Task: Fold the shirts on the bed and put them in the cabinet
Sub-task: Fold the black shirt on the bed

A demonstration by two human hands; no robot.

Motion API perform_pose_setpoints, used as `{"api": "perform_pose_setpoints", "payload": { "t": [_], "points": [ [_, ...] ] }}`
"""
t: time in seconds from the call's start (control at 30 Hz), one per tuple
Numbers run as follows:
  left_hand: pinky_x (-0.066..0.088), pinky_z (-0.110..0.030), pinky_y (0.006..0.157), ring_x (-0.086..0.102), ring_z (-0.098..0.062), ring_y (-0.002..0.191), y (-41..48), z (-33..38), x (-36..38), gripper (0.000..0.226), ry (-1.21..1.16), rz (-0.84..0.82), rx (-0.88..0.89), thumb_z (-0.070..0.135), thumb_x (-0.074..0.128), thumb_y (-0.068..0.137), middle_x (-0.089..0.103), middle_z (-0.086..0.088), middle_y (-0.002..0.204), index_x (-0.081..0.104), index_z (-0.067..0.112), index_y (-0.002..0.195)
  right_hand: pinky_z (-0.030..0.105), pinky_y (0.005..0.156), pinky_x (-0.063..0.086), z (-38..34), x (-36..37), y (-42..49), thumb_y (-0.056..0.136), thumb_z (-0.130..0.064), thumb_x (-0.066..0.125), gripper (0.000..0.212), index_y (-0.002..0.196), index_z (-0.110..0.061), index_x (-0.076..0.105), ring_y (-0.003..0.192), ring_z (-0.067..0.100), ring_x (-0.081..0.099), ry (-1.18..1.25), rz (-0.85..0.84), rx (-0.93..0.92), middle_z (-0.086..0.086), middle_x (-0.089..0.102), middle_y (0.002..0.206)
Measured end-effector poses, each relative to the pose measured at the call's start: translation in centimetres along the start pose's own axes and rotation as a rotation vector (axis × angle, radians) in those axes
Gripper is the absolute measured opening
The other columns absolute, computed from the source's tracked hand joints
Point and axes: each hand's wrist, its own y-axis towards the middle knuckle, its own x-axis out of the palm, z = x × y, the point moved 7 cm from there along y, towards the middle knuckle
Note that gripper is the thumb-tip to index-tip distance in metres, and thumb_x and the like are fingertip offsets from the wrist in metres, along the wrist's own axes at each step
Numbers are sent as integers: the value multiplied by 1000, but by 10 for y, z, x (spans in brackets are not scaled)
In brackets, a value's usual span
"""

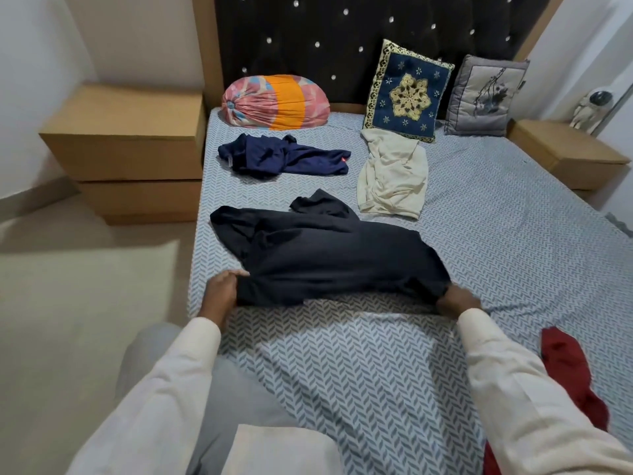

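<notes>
Bed with blue-grey herringbone-print sheet (342,354) fills most of the view, with the person at its near edge, both arms in cream long sleeves. Dark near-black cloth shirt (335,258) lies spread across mid-bed, bunched at its far left end, one loose flap turned up toward the headboard. Left hand (222,291): grip clamped on the near left corner of the hem, fingers curled round the cloth. Right hand (459,301): grip clamped on the near right corner, fingertips buried in the fabric. The hem runs stretched between the two hands, with a shadow on the sheet just under it. Beyond the dark shirt, left: rumpled navy-blue shirt (284,159), apart from it. Beyond, right: crumpled cream shirt (392,173), its near corner close to the dark shirt's upturned flap, its far end touching a blue square cushion with gold embroidery (407,94). Grey cushion with a dark floral print (484,97) leans beside that one; pink-and-orange bolster (274,102) lies at the left; all three sit against the black studded headboard (342,39). Red crumpled garment (568,371) on the sheet just right of the right forearm, which partly covers it lower down. Tan wooden bedside unit (126,145) on the left; a matching unit (565,156) on the right carries a small white astronaut figure (589,109).
</notes>
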Motion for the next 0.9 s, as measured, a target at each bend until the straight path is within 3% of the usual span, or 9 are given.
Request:
{"api": "perform_pose_setpoints", "payload": {
  "t": [0.07, 0.13, 0.23, 0.37, 0.43, 0.57, 0.7, 0.8, 0.9],
  "points": [
    [46, -35, 74, 59, -30, 86, -2, -21, 0, 35, 124, -35, -57, -1, 40, 88, 66, -19, 91, 70, 15, 81, 52, 108, 38, -4, 32, -10, 75, -52, 57, 71, 139, -23, 46, 133, 38, 43, -70, -82, -23, 15, 48, 143],
    [44, -33, 70, 56, -28, 83, -3, -19, 0, 33, 147, -49, -70, -1, 39, 89, 64, -18, 91, 68, 14, 86, 53, 104, 37, -38, 39, -35, 84, -38, 62, 55, 134, -21, 46, 130, 40, 41, -49, 35, -168, 14, 45, 140],
    [44, -35, 71, 56, -25, 80, -7, -10, -6, 34, 199, -36, 6, -2, 38, 89, 65, -16, 95, 68, 12, 92, 49, 98, 41, -103, 50, -78, 78, -28, 67, 51, 126, -24, 53, 122, 36, 46, 60, 140, -443, 9, 51, 129],
    [51, -38, 80, 62, -24, 91, -12, -1, -15, 37, 214, 12, 134, -3, 39, 84, 68, -6, 104, 68, 18, 89, 40, 94, 48, -174, 93, -136, 71, -30, 68, 43, 113, -23, 62, 111, 28, 56, 271, -39, -835, 2, 60, 111],
    [51, -39, 80, 62, -24, 94, -12, 1, -16, 39, 184, 4, 154, -1, 39, 84, 69, -5, 106, 69, 24, 88, 38, 95, 47, -198, 108, -164, 74, -27, 72, 46, 118, -22, 59, 113, 23, 51, 261, -77, -959, 1, 57, 114],
    [51, -39, 69, 62, -27, 86, -26, 3, -10, 42, 61, -67, 97, -2, 37, 89, 66, -10, 105, 68, 26, 89, 36, 91, 47, -224, 121, -188, 78, -22, 69, 52, 128, -24, 54, 113, 23, 44, 222, 10, -1032, 4, 54, 120],
    [51, -41, 72, 64, -30, 91, -34, 2, -7, 38, -41, -132, 53, 5, 41, 93, 68, -16, 113, 69, 30, 95, 42, 73, 53, -240, 118, -186, 87, -23, 58, 21, 108, -25, 57, 98, 26, 57, 245, -20, -1020, 2, 63, 102],
    [54, -38, 78, 67, -28, 100, -39, 5, -6, 29, -167, -148, 44, 15, 43, 102, 68, -11, 120, 64, 28, 117, 43, 72, 53, -250, 110, -182, 91, -40, 55, 12, 98, -31, 56, 81, 21, 64, 294, -166, -1013, -3, 68, 90],
    [54, -38, 84, 65, -26, 108, -36, 3, -5, 39, -207, -138, 20, 38, 38, 106, 61, -11, 132, 42, 29, 144, 40, 76, 56, -255, 99, -177, 88, -52, 56, 18, 91, -34, 59, 82, 15, 65, 326, -227, -1004, -8, 68, 88]
  ]
}}
